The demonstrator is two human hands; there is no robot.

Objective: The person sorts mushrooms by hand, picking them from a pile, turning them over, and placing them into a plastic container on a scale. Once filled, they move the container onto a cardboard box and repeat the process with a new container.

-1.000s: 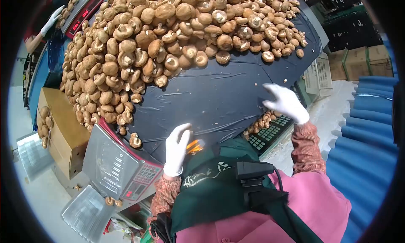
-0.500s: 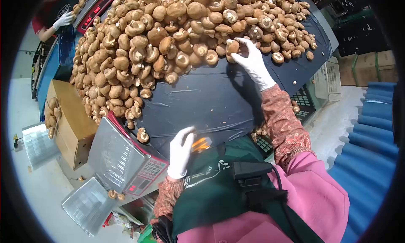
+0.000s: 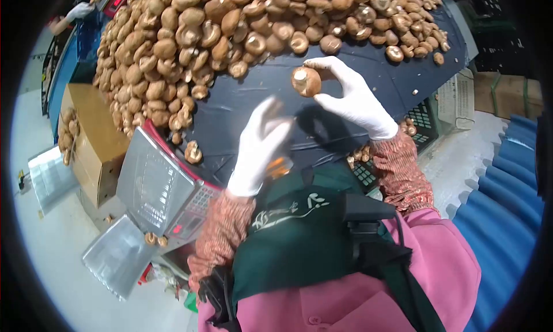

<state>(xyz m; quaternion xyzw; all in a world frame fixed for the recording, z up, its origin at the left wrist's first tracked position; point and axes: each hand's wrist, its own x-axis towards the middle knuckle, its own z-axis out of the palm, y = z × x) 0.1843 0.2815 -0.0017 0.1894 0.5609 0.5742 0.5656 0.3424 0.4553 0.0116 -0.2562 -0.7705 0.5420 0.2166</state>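
A large heap of brown mushrooms (image 3: 230, 26) lies on a dark plastic sheet (image 3: 345, 124) over the table. My right hand (image 3: 354, 98), in a white glove, holds one mushroom (image 3: 306, 81) by the fingertips above the bare sheet, stem side towards me. My left hand (image 3: 260, 147), also gloved and blurred, is raised just left of and below it, close to the mushroom. An orange-handled tool (image 3: 279, 168) shows at that hand's palm. My green apron (image 3: 299, 240) and pink sleeve fill the foreground.
A weighing scale (image 3: 158, 188) with a red keypad stands at the table's near left edge. A cardboard box (image 3: 86, 142) of mushrooms and clear plastic trays (image 3: 115, 263) sit lower left. A crate (image 3: 374, 165) holds mushrooms at right. Another person's gloved hand (image 3: 78, 11) is far left.
My right hand picked a mushroom from the heap's edge and drew it back towards me. My left hand rose from the table edge towards the mushroom, the orange tool with it.
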